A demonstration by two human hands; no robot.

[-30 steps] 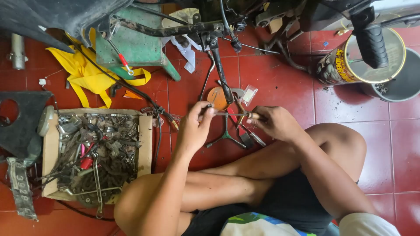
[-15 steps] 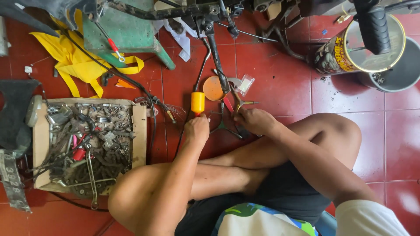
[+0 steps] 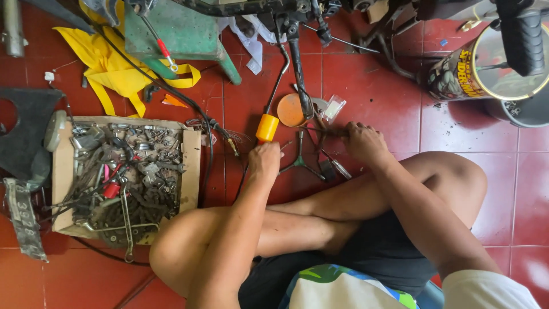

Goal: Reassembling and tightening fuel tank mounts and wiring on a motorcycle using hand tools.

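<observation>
Step in hand: the left hand (image 3: 264, 161) is clenched around the yellow-handled tool (image 3: 267, 127), holding it upright on the red tiled floor (image 3: 372, 97). I judge this as picking up or positioning the tool for work on the machine above.
Right hand: the right hand (image 3: 361, 141) is closed on a thin dark rod (image 3: 326, 130), which lies at 3 o'clock of the yellow handle, near it.
Next move needs: a steady grip, and aiming the tool's bent metal shaft toward the dark stand leg (image 3: 299, 74) at 12 o'clock.
Around: a three-armed wrench (image 3: 299, 162) lies between the two hands; an orange round lid (image 3: 290, 110) is just beside the handle at 2 o'clock.
Further away: a cardboard box of metal parts (image 3: 191, 154) at 9 o'clock, a yellow cloth (image 3: 103, 63) at 10 o'clock.
In the way: the black cable (image 3: 194, 109) and the loose small tools under the hands.
</observation>
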